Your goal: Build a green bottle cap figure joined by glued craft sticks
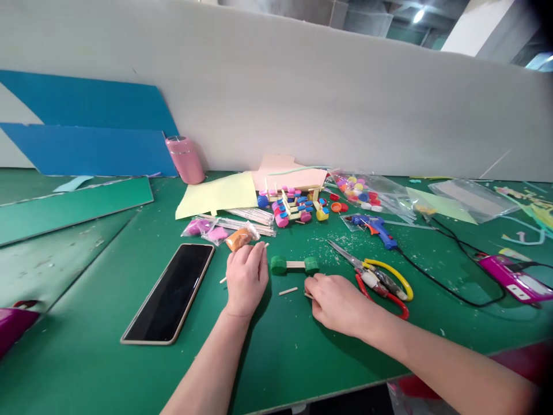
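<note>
My left hand (247, 274) is closed, knuckles up, around a thin wooden stick (223, 280) whose ends show on either side of the fingers. My right hand (337, 301) pinches a short piece of stick (308, 295) against the green tabletop, its fingers partly hiding it. Just beyond and between both hands lies a dumbbell-shaped piece (295, 265) of pale sticks joining green round ends. A loose cut stick (288, 291) rests between the hands. Scissors (367, 276) with red and yellow handles lie beyond my right hand.
A phone (170, 294) lies at left. Behind are colourful cap-and-stick pieces (296, 207), bagged clay (239, 237), a bag of caps (360, 190) and a pink bottle (185, 159). A blue glue gun (375, 227) trails a black cable toward a pink power strip (514, 278).
</note>
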Tool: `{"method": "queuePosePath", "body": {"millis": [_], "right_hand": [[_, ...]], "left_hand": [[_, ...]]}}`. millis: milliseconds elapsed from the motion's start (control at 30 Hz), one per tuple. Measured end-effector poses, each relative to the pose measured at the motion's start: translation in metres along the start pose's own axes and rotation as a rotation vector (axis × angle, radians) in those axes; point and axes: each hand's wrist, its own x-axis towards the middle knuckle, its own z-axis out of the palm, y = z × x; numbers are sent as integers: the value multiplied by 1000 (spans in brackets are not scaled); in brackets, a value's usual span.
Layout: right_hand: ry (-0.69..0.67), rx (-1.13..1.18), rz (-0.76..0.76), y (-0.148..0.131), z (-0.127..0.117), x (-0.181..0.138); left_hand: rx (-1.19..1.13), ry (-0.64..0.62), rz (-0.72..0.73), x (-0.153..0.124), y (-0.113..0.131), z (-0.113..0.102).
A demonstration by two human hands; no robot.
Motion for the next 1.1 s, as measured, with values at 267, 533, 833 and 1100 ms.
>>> {"method": "queuePosePath", "body": {"millis": [267, 533, 833, 1100], "right_hand": [[134, 427, -7, 18, 6, 2], [282, 1242, 28, 29, -4, 30], [245, 1555, 23, 26, 2, 25], [227, 1575, 34, 26, 5, 25]], "left_hand": [[-126, -16, -59, 1, 2, -1], [-382, -123, -284, 10, 30, -20], [-1408, -622, -1141, 19, 64, -31], [-1389, -716, -1143, 12, 67, -22]]}}
